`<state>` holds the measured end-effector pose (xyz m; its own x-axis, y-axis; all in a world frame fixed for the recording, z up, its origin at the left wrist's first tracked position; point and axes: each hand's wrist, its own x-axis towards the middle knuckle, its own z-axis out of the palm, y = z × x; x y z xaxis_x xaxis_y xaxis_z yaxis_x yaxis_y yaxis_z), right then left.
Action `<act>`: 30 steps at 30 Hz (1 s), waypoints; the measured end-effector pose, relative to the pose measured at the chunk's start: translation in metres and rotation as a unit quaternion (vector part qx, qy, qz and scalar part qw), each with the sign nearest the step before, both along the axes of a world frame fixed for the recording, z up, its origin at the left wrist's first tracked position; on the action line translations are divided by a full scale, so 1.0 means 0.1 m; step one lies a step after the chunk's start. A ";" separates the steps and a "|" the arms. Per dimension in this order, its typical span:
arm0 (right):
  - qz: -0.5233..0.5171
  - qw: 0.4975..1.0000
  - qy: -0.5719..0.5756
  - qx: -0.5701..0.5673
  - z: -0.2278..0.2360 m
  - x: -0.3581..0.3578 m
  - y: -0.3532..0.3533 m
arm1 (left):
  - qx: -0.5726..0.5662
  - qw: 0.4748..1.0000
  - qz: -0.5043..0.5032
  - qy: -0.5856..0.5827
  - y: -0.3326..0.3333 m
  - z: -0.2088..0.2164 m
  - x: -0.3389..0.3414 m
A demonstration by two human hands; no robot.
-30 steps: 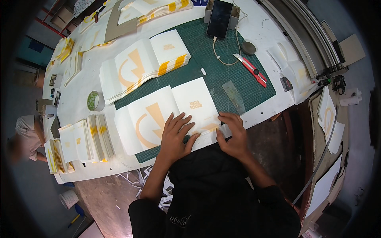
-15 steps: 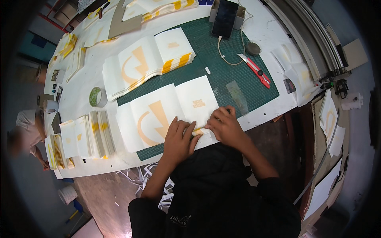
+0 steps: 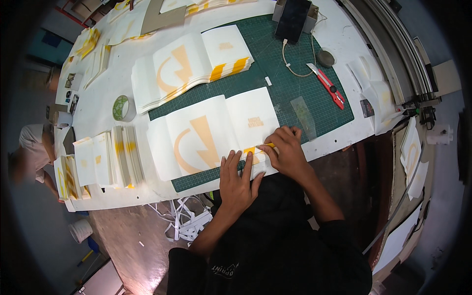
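A creased white paper sheet (image 3: 196, 132) with a pale orange lightning-like print lies on the green cutting mat (image 3: 290, 59), close to the table's front edge. Along its near right edge a yellow-and-white flap (image 3: 253, 151) shows, apparently folded. My left hand (image 3: 238, 179) rests with fingers stretched out, fingertips on this flap. At the flap's right end, my right hand (image 3: 287, 151) has its fingers curled, thumb and fingers pinching the edge. Behind the sheet sits a stack of similar printed sheets (image 3: 194, 64) with yellow-striped edges.
A red box cutter (image 3: 328, 87), a clear plastic strip (image 3: 303, 118) and a phone (image 3: 291, 20) on a cable lie to the right. Left are a tape roll (image 3: 123, 108) and folded paper bundles (image 3: 110, 157). Paper scraps (image 3: 184, 221) lie below; another person (image 3: 37, 147) stands far left.
My left hand's bent fingers have straightened and now lie along the near edge. More of the yellow flap shows between my hands. The whole view has shifted slightly.
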<state>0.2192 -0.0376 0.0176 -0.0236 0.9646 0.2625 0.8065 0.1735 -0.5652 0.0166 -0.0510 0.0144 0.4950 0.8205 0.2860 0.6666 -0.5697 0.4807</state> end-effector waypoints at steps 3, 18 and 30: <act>-0.006 1.000 0.003 0.008 -0.02 0.00 0.00 | 0.001 1.000 0.000 0.003 0.00 0.00 0.01; -0.068 0.996 0.022 0.061 -0.16 0.06 -0.01 | 0.025 0.996 -0.027 0.076 -0.02 0.03 0.07; -0.106 0.993 0.016 0.058 -0.14 0.08 -0.06 | 0.030 0.993 -0.010 0.110 -0.04 0.01 0.13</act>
<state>0.2271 -0.0440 0.0033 0.1875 0.9104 0.3689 0.8140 0.0662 -0.5770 0.0293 -0.0548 0.0156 0.5675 0.7941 0.2175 0.7398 -0.6077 0.2888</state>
